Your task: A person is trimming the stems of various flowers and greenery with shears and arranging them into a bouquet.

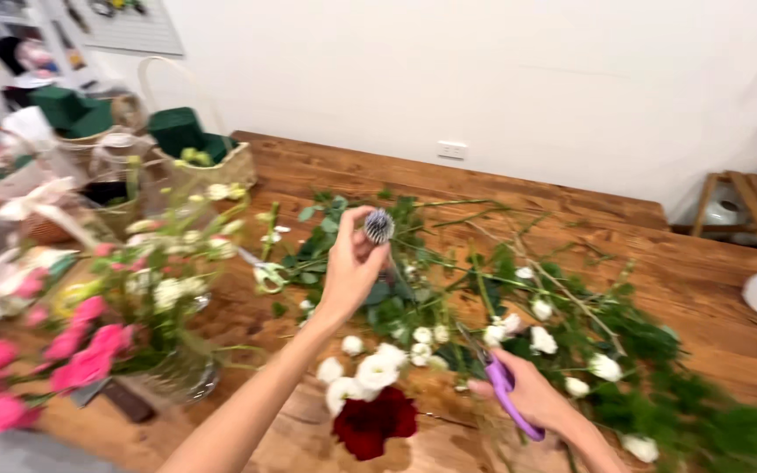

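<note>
While motion blur smears the stems, left hand (350, 267) fingers pinch a spiky flowerhead (379, 226); right hand (532, 394) grips purple scissors (505, 385).

Grainy brown wood table (703, 280); glossy purple plastic scissor handles (505, 390); woven wicker basket (221, 166)

The pink roses (10, 372) at the left are smeared by motion blur, the scissors' (503, 385) blades vanish among greenery (handle only shows), and both forearms run off the bottom edge.
</note>
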